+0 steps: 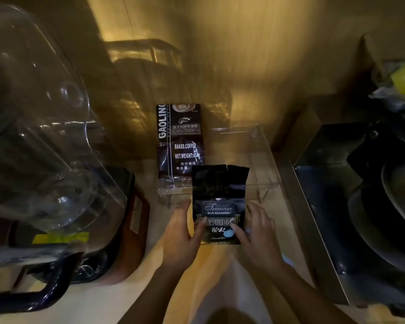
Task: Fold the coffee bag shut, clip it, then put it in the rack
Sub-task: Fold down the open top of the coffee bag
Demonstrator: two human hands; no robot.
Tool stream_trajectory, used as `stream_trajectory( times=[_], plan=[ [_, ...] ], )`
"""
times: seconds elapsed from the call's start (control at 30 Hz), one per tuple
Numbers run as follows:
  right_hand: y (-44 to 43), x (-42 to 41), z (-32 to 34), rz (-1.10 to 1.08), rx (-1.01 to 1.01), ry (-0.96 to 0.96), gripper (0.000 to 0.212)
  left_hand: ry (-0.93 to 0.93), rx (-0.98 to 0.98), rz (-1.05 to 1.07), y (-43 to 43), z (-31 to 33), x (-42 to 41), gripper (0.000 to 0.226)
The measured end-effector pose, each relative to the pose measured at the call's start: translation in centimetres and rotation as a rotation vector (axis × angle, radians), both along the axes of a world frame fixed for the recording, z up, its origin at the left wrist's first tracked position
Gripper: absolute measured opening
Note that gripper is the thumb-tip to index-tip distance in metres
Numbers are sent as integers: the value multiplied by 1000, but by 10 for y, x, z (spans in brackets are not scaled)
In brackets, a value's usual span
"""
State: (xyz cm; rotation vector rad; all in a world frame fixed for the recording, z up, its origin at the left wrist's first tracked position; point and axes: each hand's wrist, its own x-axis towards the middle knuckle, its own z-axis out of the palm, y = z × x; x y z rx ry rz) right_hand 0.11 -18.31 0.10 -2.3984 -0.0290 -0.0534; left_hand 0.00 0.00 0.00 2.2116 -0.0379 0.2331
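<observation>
Right now your 2 hands hold the small black coffee bag (220, 206) upright on the counter (136, 298). Your left hand (181, 235) closes its grip on the bag's left edge, thumb across the lower front. Your right hand (258, 237) closes on the right edge, its thumb on the pale blue mark low on the label. Above both grips the bag's top stands open and unfolded, with a notch in its upper edge. Just beyond your grips sits the clear rack (262, 157), and a taller coffee bag (181, 141) stands in its left part. Left of your left grip is a blender jug (45, 136). Right of your right grip lies a steel sink (332, 197).
</observation>
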Motion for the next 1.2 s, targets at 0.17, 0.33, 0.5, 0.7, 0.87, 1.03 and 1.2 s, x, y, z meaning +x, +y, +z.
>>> stream_trajectory(
  times=[0.17, 0.33, 0.5, 0.7, 0.87, 1.03, 1.2],
  plan=[
    [8, -3, 0, -74, 330, 137, 48, 180, -420, 74, -12, 9, 4, 37],
    [11, 1, -1, -156, 574, 172, 24, 271, -636, 146, -11, 12, 11, 19],
    [15, 6, 3, -195, 831, 209, 16, 385, -799, 129, -13, 11, 10, 19],
    [14, 9, 2, -181, 830, 219, 18, 438, -843, 136, -17, 15, 9, 26],
    [10, 11, 3, -35, 789, 241, 23, 402, -832, 145, -16, 12, 8, 18],
    [3, 17, 7, 2, 742, 251, 14, 395, -794, 112, -6, 7, 12, 25],
    [-3, 22, 11, -18, 894, 340, 34, 436, -875, 77, -1, -2, 14, 22]
  ],
)
